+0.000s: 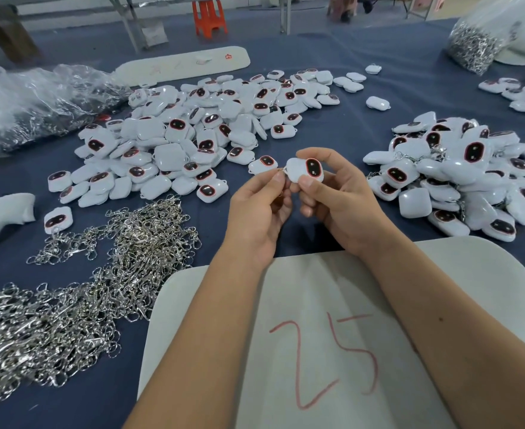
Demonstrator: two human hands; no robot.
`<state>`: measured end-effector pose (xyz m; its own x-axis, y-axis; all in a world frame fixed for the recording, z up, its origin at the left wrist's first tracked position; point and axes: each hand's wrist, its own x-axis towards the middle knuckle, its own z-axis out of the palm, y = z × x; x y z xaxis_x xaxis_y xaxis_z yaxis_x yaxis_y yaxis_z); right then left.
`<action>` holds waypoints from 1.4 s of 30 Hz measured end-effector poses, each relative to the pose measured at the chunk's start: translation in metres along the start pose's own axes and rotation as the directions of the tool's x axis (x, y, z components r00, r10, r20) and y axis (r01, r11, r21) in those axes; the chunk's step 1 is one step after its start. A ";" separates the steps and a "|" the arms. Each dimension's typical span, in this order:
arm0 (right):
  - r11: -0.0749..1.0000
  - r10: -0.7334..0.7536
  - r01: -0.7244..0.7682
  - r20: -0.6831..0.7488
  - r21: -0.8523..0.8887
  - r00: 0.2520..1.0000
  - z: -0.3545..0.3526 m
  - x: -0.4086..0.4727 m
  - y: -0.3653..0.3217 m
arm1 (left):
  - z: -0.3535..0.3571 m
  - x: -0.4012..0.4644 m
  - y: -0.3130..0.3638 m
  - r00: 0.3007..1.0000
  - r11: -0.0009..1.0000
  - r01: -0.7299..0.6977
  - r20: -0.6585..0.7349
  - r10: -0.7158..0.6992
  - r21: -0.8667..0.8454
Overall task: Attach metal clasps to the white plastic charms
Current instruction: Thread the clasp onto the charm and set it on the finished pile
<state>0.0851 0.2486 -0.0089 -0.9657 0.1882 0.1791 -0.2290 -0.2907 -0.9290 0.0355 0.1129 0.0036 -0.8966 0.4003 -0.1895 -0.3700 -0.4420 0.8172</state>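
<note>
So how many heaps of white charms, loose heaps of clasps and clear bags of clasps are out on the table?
Heaps of white charms: 3
Loose heap of clasps: 1
Clear bags of clasps: 2
Total: 6

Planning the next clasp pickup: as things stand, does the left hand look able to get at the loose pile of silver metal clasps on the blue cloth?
Probably yes: the loose pile of silver metal clasps lies uncovered just beside the left hand, though that hand already pinches something.

clasps (69, 305) left-front | charms (193, 134) behind them | second charm pile (459, 178) right
</note>
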 end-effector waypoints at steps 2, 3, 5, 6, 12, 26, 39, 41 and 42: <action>1.000 -0.002 0.002 -0.025 -0.022 1.000 0.001 0.000 0.001 | 0.001 0.000 -0.001 0.995 0.980 -0.079 -0.042 0.088 0.184; 0.999 -0.002 0.000 -0.038 -0.034 0.999 0.001 0.000 0.002 | 0.000 0.001 -0.001 0.981 0.918 -0.148 -0.065 0.184 0.367; 0.998 0.001 -0.005 -0.055 -0.063 0.999 0.002 0.000 0.002 | -0.004 0.002 -0.001 0.897 0.622 -0.294 -0.015 0.442 0.726; 0.996 0.001 -0.007 -0.061 -0.084 0.998 0.002 0.000 0.003 | -0.006 0.000 0.000 0.841 0.428 -0.340 0.068 0.537 0.837; 0.973 -0.042 0.022 -0.083 -0.231 0.996 0.003 -0.001 0.006 | -0.006 0.001 0.000 0.748 -0.150 -0.328 0.354 0.562 0.933; 1.000 0.012 -0.013 -0.060 -0.022 0.998 0.002 -0.001 0.000 | -0.007 0.003 0.002 0.990 0.925 -0.097 -0.062 0.129 0.368; 0.986 -0.010 -0.001 -0.068 -0.169 0.998 0.005 0.000 0.002 | -0.025 0.001 0.027 0.992 0.928 0.086 0.057 -0.115 0.363; 0.991 0.011 -0.020 -0.061 -0.135 0.998 0.004 0.000 0.002 | -0.019 -0.001 0.024 0.996 0.913 0.034 0.058 -0.062 0.406; 0.992 0.017 -0.025 -0.064 -0.120 0.998 0.003 0.000 0.002 | -0.017 -0.002 0.023 0.998 0.913 0.008 0.055 -0.033 0.407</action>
<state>0.0838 0.2449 -0.0096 -0.9597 0.2426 0.1420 -0.1884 -0.1805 -0.9654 0.0244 0.0888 0.0133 -0.8691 0.4581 -0.1867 -0.2464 -0.0736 0.9664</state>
